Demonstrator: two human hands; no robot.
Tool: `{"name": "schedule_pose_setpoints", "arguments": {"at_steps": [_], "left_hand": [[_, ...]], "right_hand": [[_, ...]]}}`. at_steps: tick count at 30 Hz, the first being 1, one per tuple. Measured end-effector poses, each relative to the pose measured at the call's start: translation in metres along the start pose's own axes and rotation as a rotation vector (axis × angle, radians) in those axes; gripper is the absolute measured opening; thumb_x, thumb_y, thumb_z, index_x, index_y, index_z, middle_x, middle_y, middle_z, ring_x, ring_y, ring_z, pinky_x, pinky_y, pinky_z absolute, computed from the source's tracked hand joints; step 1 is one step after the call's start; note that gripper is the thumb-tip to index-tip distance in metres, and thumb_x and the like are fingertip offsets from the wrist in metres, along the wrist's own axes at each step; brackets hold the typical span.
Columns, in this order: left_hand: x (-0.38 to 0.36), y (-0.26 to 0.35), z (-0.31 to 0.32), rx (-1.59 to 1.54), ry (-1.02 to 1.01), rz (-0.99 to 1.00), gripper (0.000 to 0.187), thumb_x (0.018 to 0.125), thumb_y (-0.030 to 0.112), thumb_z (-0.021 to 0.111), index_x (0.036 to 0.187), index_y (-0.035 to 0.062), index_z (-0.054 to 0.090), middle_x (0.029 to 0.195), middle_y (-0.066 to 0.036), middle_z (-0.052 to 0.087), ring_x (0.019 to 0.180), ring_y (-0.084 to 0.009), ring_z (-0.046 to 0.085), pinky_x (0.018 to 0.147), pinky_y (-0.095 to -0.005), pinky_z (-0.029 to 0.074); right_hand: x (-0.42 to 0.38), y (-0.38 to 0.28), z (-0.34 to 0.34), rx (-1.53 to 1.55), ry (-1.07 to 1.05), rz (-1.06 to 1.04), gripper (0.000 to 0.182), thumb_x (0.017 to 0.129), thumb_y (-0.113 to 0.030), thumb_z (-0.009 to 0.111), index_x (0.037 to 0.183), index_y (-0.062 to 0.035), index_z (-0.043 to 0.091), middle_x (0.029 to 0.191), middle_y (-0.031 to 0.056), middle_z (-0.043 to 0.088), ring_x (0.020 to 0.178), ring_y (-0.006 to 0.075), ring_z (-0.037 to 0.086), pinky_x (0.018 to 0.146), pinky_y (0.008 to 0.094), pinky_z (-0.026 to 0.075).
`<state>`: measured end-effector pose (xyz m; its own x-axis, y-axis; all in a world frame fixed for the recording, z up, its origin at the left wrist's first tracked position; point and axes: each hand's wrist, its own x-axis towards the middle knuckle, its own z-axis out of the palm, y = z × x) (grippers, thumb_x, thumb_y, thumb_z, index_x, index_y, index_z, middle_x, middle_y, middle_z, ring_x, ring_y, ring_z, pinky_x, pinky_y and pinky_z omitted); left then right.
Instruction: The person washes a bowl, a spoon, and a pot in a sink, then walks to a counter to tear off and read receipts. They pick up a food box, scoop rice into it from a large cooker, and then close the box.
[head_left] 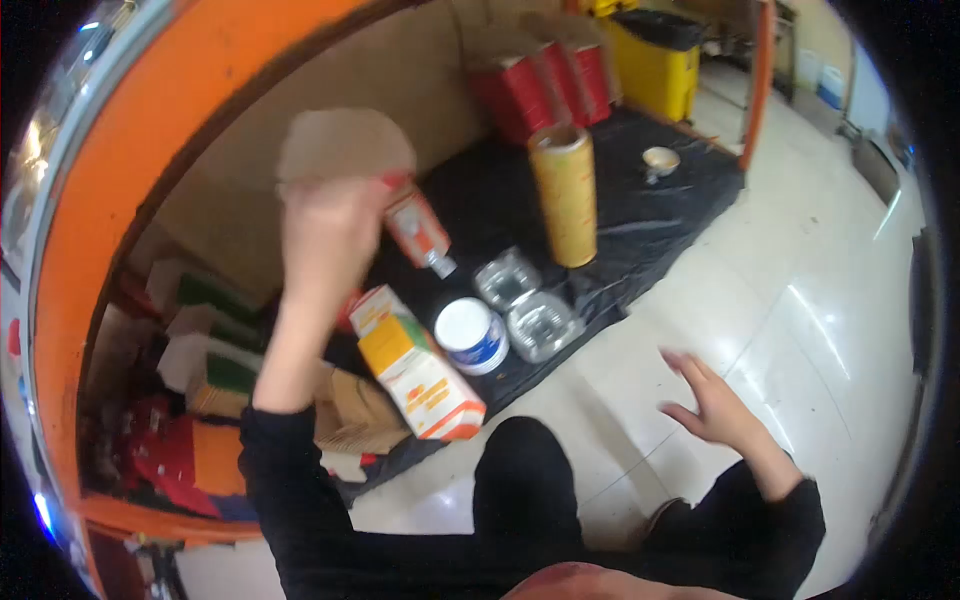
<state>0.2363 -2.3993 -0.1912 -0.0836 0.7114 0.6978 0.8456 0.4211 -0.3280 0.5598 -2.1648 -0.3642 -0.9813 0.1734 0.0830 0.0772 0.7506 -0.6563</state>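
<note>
My left hand [332, 235] is raised at the left, smeared by motion, its fingers curled against a blurred brownish rounded shape [345, 145]. What it grips there I cannot make out. Just right of this hand is an orange-and-white pack [418, 228] with a pale end. Below lie an orange, yellow and white carton [420, 370], a white-lidded tub [470, 335] with a blue label, and an open clear plastic clamshell container [535, 315]. My right hand [715, 405] hovers over the floor, holding nothing, thumb and fingers apart.
A yellow roll [567, 200] stands upright on the black sheet [640, 235], with a small bowl [660, 160] farther right. Red packages [530, 90] and a yellow bin [655, 70] stand behind. Orange edging [130, 130] borders the left. Boxes [215, 375] crowd the lower left.
</note>
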Motion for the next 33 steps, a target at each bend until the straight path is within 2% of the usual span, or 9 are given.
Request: {"name": "schedule_pose_setpoints", "arguments": {"at_steps": [2,5,11,15,16,18,20,26,33], "left_hand": [[0.015,0.075,-0.018,-0.134,0.055,0.254,0.009,0.068,0.012,0.062,0.076,0.0096,0.059,0.068,-0.003,0.058,0.065,-0.0191,0.057,0.068,-0.0353,0.041],[0.018,0.154,-0.018,-0.485,0.182,0.432,0.017,0.064,0.013,0.06,0.079,0.0057,0.057,0.069,-0.002,0.055,0.067,-0.0153,0.055,0.071,-0.0324,0.043],[0.011,0.195,-0.04,-0.753,0.162,0.398,0.03,0.07,0.016,0.066,0.095,0.0029,0.056,0.087,-0.008,0.057,0.085,-0.0198,0.057,0.083,-0.0399,0.04],[-0.017,0.199,-0.037,-0.954,0.472,0.166,0.062,0.068,0.027,0.071,0.12,0.0057,0.043,0.118,-0.019,0.046,0.109,-0.0312,0.047,0.096,-0.052,0.026],[-0.045,0.193,-0.025,-0.935,0.29,0.231,0.078,0.065,0.03,0.072,0.128,0.009,0.031,0.13,-0.022,0.031,0.119,-0.0367,0.036,0.099,-0.0551,0.017],[-0.093,0.209,-0.011,-0.953,-0.207,0.168,0.067,0.072,0.026,0.068,0.127,0.0099,0.034,0.128,-0.02,0.034,0.12,-0.0346,0.036,0.099,-0.0557,0.019],[-0.151,0.228,0.012,-0.705,-0.585,0.203,0.054,0.079,0.037,0.058,0.122,0.0092,0.042,0.127,-0.015,0.038,0.122,-0.0307,0.033,0.097,-0.056,0.021],[-0.178,0.227,0.045,-0.905,-0.676,0.182,0.025,0.077,0.03,0.056,0.089,0.0091,0.061,0.088,-0.004,0.062,0.096,-0.015,0.055,0.098,-0.0411,0.028],[-0.132,0.199,0.042,-0.995,-1.023,-0.092,0.019,0.078,0.027,0.052,0.085,0.0122,0.06,0.085,-0.003,0.062,0.09,-0.0172,0.057,0.098,-0.0415,0.028]], "right_hand": [[0.03,-0.014,-0.011,0.195,0.259,-0.197,0.097,0.066,-0.022,0.075,0.136,-0.0045,0.011,0.136,0.0201,0.025,0.124,0.0308,0.03,0.101,0.0369,0.028],[0.041,-0.018,-0.029,0.364,0.347,-0.243,0.128,0.053,-0.027,0.083,0.135,-0.004,-0.012,0.141,0.0184,0.01,0.131,0.0261,0.015,0.106,0.0382,0.016],[-0.007,-0.008,-0.032,0.549,0.052,-0.188,0.099,0.057,-0.016,0.079,0.134,-0.0033,0.018,0.132,0.0123,0.033,0.126,0.0235,0.028,0.104,0.0385,0.02],[-0.012,-0.002,-0.067,0.441,0.297,-0.296,0.087,0.058,-0.02,0.077,0.127,-0.0034,0.027,0.124,0.0112,0.04,0.117,0.0211,0.038,0.097,0.0364,0.031],[-0.009,0.006,-0.087,0.393,0.371,-0.273,0.087,0.06,-0.022,0.076,0.128,-0.0028,0.026,0.125,0.0111,0.039,0.115,0.0202,0.04,0.093,0.0349,0.033],[0.006,0.03,-0.121,0.529,0.621,-0.3,0.082,0.063,-0.02,0.075,0.128,-0.0022,0.027,0.122,0.0097,0.043,0.113,0.0198,0.042,0.096,0.0359,0.033],[0.019,0.036,-0.154,0.633,0.83,-0.237,0.073,0.067,-0.014,0.072,0.125,-0.0022,0.03,0.118,0.0092,0.046,0.108,0.0193,0.046,0.095,0.0334,0.035],[0.098,0.043,-0.243,0.678,1.173,-0.503,0.055,0.071,-0.011,0.066,0.118,-0.0024,0.038,0.112,0.009,0.05,0.103,0.0169,0.048,0.091,0.0303,0.036],[0.131,-0.027,-0.357,0.712,1.198,-0.382,0.05,0.07,-0.01,0.067,0.113,-0.0005,0.043,0.109,0.0094,0.052,0.102,0.0171,0.049,0.089,0.0311,0.036]]}}
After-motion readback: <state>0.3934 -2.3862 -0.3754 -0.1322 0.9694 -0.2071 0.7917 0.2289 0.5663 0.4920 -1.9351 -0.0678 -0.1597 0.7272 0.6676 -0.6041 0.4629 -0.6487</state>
